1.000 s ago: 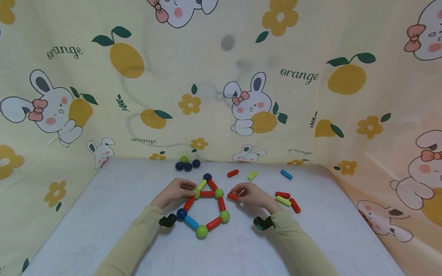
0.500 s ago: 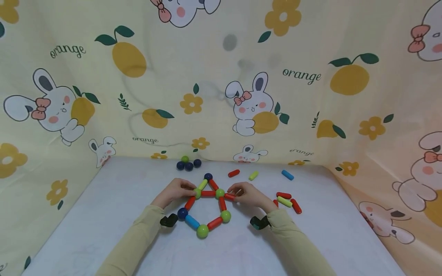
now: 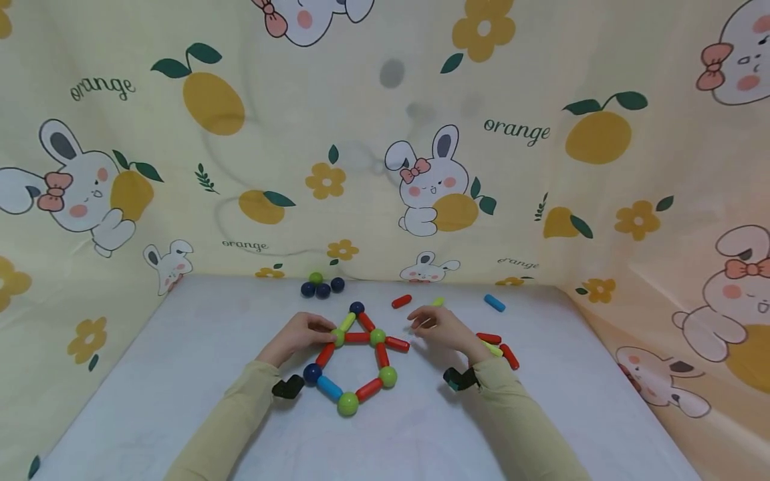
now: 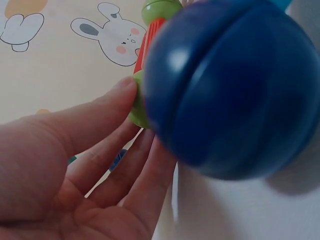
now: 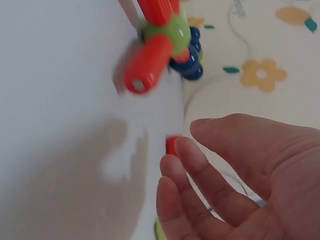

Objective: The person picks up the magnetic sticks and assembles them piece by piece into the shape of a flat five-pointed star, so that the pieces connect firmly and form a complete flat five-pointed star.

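Note:
A flat frame of rods and balls lies on the table. My left hand (image 3: 303,336) pinches its left green ball (image 3: 338,337) between thumb and fingers; the left wrist view shows the thumb on that ball, partly behind a large blue ball (image 4: 235,90). A red rod (image 3: 397,344) sticks out to the right from the right green ball (image 3: 377,337). Just beyond this rod's free end, my right hand (image 3: 444,329) is raised with nothing in it. Its fingers are loosely bent and apart from the rod in the right wrist view.
Several loose balls (image 3: 323,290) are grouped at the table's back edge. Behind my right hand lie a red rod (image 3: 402,301), a partly covered yellow-green rod (image 3: 438,302) and a blue rod (image 3: 494,302). More rods (image 3: 509,356) lie beside my right wrist, partly hidden by it.
My right hand brought the red rod left to the right green ball, then let go and drew back to the right. The rod now stays at the ball. My left hand keeps its hold.

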`<state>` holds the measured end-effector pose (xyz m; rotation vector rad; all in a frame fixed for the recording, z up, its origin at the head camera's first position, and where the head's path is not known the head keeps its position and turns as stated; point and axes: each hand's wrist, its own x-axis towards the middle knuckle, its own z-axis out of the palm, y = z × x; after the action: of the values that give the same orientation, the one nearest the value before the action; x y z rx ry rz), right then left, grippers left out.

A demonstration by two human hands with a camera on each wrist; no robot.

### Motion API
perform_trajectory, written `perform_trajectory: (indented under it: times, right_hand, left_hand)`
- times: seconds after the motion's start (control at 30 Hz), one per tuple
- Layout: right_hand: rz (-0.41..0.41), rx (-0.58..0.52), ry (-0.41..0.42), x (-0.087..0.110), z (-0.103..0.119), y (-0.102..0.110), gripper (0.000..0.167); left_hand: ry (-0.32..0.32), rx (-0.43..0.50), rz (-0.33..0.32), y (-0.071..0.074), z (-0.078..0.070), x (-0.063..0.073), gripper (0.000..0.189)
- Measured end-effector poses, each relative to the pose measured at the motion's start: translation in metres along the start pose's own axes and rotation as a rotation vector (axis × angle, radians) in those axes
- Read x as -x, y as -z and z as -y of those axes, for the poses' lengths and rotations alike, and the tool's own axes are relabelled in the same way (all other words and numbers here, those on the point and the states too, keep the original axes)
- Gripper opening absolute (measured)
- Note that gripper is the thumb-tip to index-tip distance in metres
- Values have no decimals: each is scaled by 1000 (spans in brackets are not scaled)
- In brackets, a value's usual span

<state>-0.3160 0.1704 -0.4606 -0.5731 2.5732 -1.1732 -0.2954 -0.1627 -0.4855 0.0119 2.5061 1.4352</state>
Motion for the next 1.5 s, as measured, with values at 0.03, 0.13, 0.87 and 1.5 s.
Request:
perform_trajectory:
  times: [0.03,0.13,0.87,1.5]
  right_hand:
    - [-11,-4,3,-1,-2,4,29]
    - [-43,5,11,-6,-7,15,31]
    - [-187,69,-49,-35,-46,48,37]
    - [-70,170,-125,-31,-41,31,36]
  left_hand:
    - [2,2,-1,0,0,0,25]
    - [13,15,-4,1,-1,1,24]
    - [2,19,9,1,-3,4,26]
    - [6,23,7,2,-1,3,27]
